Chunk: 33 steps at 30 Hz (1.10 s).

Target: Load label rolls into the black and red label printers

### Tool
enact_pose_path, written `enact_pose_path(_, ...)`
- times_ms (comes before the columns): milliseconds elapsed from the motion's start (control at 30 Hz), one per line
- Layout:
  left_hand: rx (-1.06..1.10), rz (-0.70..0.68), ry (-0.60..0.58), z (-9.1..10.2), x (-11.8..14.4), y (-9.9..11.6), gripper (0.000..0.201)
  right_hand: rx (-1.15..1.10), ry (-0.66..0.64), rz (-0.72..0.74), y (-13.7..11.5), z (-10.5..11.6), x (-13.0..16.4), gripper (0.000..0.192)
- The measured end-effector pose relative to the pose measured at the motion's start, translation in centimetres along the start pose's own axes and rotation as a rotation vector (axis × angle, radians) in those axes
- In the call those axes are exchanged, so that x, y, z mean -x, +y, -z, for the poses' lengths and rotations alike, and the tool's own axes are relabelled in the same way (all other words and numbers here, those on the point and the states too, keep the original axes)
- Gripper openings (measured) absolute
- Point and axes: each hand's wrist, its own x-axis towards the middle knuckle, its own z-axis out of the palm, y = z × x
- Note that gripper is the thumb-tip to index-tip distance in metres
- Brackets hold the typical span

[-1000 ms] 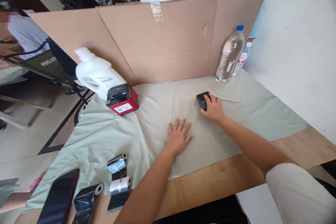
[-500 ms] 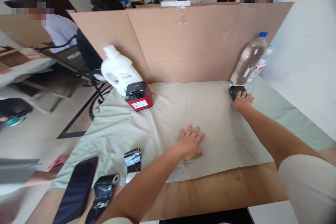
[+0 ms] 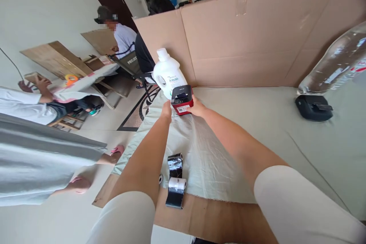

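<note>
A red and black label printer point(image 3: 183, 101) stands on the cloth, in front of a white detergent bottle point(image 3: 170, 72). My left hand point(image 3: 166, 109) grips its left side, and my right hand point(image 3: 198, 106) is closed round its right side. The fingers of both hands are partly hidden behind the printer. Nearer to me lie a roll with a shiny black strip point(image 3: 175, 164) and a white roll point(image 3: 177, 183) with a black strip hanging from it. The end of another roll point(image 3: 160, 178) shows beside my left forearm.
A small black printer point(image 3: 313, 107) sits at the right, below a large clear bottle point(image 3: 333, 63). A cardboard panel point(image 3: 243, 45) stands along the back. On the left, people sit by another table, and a person in pink slippers point(image 3: 81, 185) stands close to this one.
My right hand has left the small black printer and my left hand has lifted off the cloth. Both now hold the red and black printer. The view has turned left.
</note>
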Motion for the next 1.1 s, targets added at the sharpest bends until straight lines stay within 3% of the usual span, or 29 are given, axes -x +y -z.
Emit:
enact_pose_path(133,0.078,0.131,-0.046,-1.6,1.0,-0.9,0.028,-0.193,-0.002,-0.052,0.4,-1.0,0.0,0.104)
enact_pose_path(300,0.179,0.105,-0.134,-4.3,5.3,-1.8,0.024,-0.186,0.068,0.078,3.6,2.1,3.4,0.098)
enact_pose_path(467,0.225,0.059,-0.312,-9.6,12.2,-2.9,0.033,-0.012,0.301,0.238,7.8,7.8,9.6,0.092)
enact_pose_path(567,0.194,0.032,-0.399,-12.5,17.5,-4.0,0.037,0.040,0.393,0.225,10.8,10.5,14.9,0.093)
enact_pose_path(633,0.159,-0.002,-0.441,-13.2,21.1,-4.9,0.040,0.039,0.412,0.196,12.6,11.2,19.1,0.095)
enact_pose_path(733,0.094,-0.089,-0.487,-12.4,26.0,-6.3,0.045,0.013,0.409,0.166,14.3,10.7,25.5,0.098)
enact_pose_path(867,0.002,-0.163,-0.523,-9.7,30.9,-7.5,0.052,0.039,0.447,0.171,13.7,8.9,32.4,0.091)
enact_pose_path(967,-0.054,-0.167,-0.541,-8.0,33.2,-7.6,0.057,0.056,0.453,0.154,12.0,8.0,35.6,0.087)
enact_pose_path(1100,-0.089,-0.163,-0.559,-6.9,34.5,-7.4,0.059,0.071,0.463,0.126,10.5,7.3,37.5,0.086)
